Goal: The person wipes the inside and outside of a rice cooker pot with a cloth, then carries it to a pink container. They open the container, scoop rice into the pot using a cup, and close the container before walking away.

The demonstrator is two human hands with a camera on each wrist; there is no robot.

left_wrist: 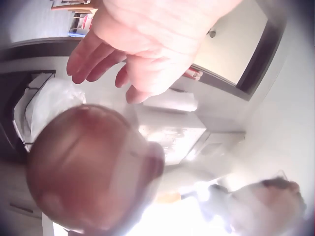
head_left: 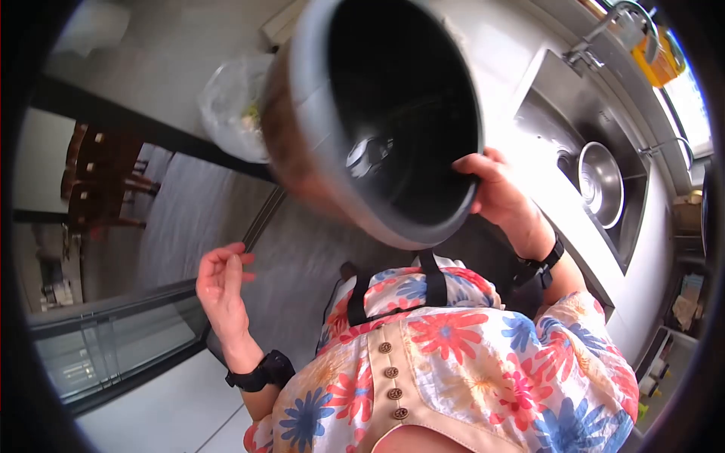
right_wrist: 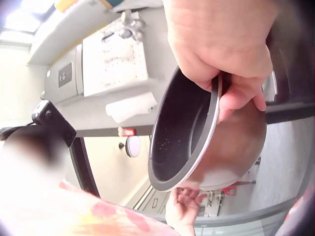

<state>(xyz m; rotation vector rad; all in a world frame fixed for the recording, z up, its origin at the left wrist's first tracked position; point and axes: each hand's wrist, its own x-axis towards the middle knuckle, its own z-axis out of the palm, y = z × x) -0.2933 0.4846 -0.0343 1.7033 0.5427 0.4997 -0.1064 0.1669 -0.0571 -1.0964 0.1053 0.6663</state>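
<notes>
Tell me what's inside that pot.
The pot shows a dark inner wall with a shiny patch and small pale specks, perhaps water drops; no food is visible. The right hand covers a bit of the rim and wall, and shadow obscures some of the inside.

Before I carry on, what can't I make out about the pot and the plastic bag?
Pot, top of its rim: cut off by the head view's upper edge.
Specks inside the pot: too small in the right wrist view to tell water from residue.
Marks on its outside: blurred in the left wrist view.
Contents of the plastic bag: blurred in the head view, and partly hidden behind the pot.
</notes>
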